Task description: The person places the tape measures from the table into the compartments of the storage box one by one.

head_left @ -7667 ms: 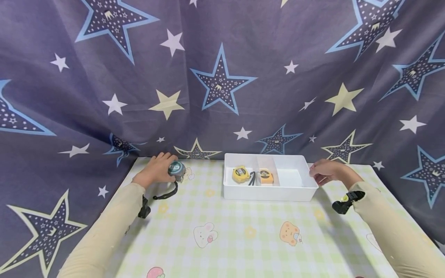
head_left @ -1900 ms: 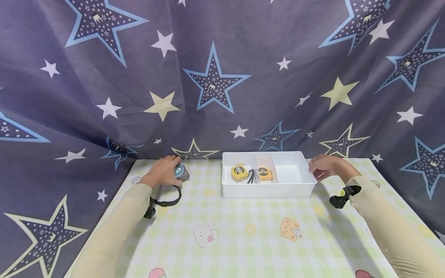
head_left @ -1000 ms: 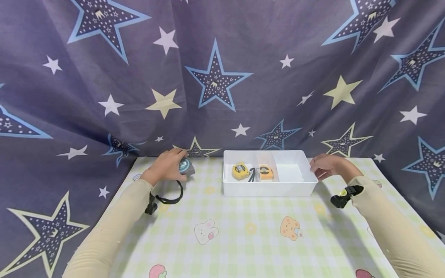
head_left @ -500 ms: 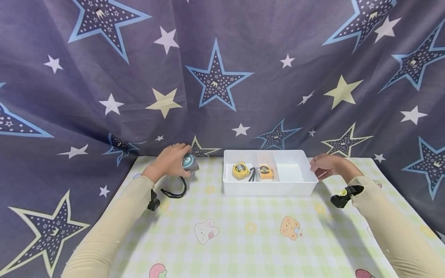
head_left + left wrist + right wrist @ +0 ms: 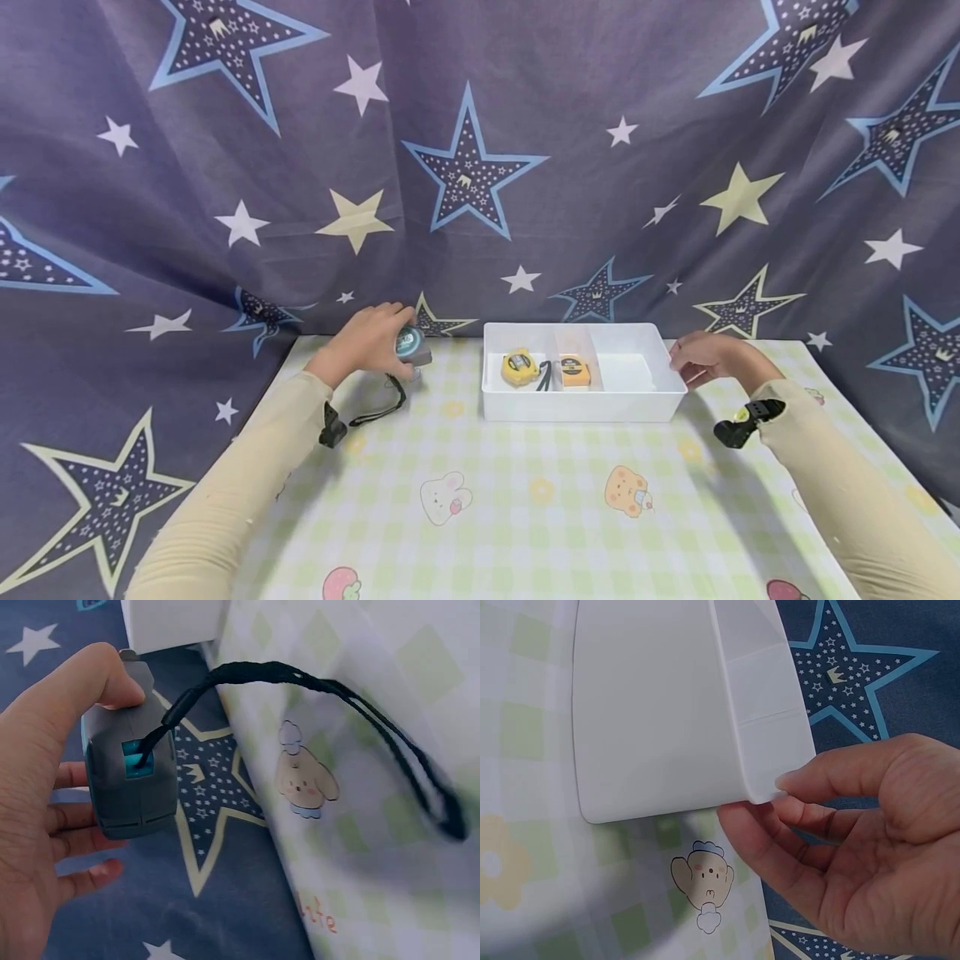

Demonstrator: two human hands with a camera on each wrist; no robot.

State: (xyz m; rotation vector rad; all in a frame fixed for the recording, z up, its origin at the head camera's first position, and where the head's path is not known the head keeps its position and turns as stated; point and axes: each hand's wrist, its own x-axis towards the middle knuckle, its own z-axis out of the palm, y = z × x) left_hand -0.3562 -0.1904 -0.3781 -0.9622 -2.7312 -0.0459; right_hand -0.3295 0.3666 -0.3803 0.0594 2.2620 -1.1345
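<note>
My left hand grips a grey and teal tape measure between thumb and fingers, left of the white divided box. A black wrist strap hangs from the tape measure's end. At the right end of the white box, my right hand pinches the end wall, thumb at the rim and fingers outside, as the right wrist view shows. A yellow tape measure with a dark strap lies in the left compartment. An orange tape measure lies beside it, close to the translucent divider.
A checked cloth with cartoon prints covers the table. A dark curtain with star prints hangs right behind the table's back edge. The box's right compartment shows its bare white floor.
My left hand has moved right and upward in the head view with the grey and teal tape measure, its strap trailing below. The right hand stays at the box.
</note>
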